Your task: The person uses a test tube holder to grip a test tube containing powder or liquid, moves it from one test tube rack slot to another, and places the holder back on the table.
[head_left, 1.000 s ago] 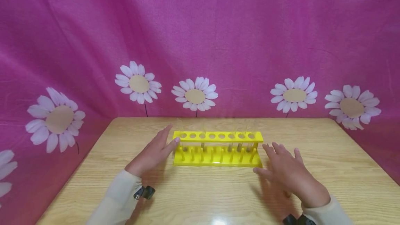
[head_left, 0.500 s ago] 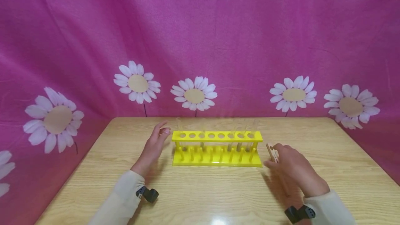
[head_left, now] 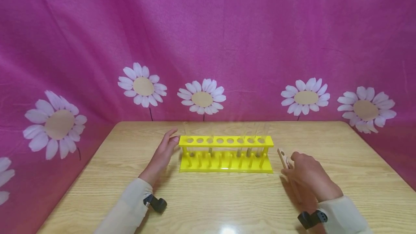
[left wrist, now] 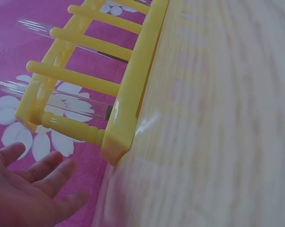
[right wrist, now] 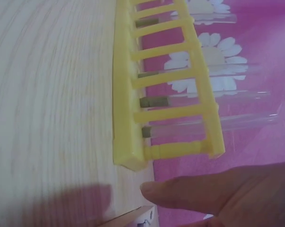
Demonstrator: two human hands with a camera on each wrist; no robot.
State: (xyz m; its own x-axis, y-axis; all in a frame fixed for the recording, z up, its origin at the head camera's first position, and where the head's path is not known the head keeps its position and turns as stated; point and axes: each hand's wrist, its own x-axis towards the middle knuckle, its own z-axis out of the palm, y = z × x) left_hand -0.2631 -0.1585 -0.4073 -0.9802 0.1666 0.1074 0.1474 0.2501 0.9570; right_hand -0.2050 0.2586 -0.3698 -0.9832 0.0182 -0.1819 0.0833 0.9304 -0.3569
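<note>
A yellow test tube rack [head_left: 226,141] stands upright on the table, with several clear test tubes [head_left: 248,151] in its holes. Dark material shows at the tubes' bottoms. My left hand [head_left: 160,158] is beside the rack's left end, fingers loosely spread; the left wrist view shows a small gap between them and the rack. To the rack's right lies a wooden test tube holder [head_left: 283,157] with a metal spring. My right hand [head_left: 313,174] is over it, thumb on its left side. In the right wrist view the thumb looks apart from the holder; the other fingers are mostly hidden.
The wooden table [head_left: 208,198] reaches back to a pink curtain [head_left: 253,46] printed with white daisies. Black wrist cameras are strapped to both sleeves. Several pegs [head_left: 220,160] stick up along the rack's front base.
My left hand has drawn off the rack's left end and turned slightly. My right hand has moved away from the rack and its fingers have come together above the wooden holder.
</note>
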